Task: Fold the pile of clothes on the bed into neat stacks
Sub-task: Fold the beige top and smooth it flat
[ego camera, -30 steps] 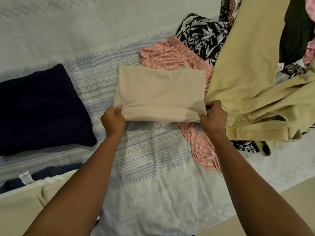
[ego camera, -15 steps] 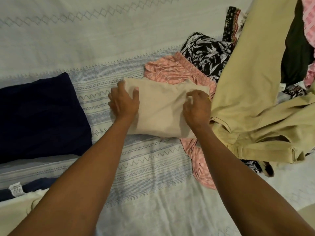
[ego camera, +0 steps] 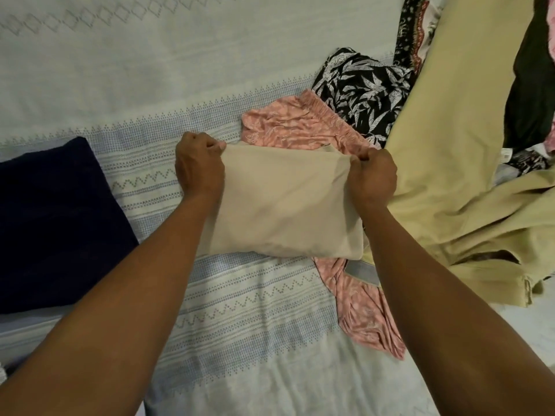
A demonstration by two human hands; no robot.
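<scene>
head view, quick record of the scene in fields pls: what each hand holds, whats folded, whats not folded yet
left hand: grips the far left corner of the beige garment
right hand: grips its far right corner
beige garment: folded rectangle, lying partly over the pink patterned garment
folded: navy garment, at the left on the bedspread
not folded: pink patterned garment, khaki trousers, black leaf-print garment, all toward the right
</scene>
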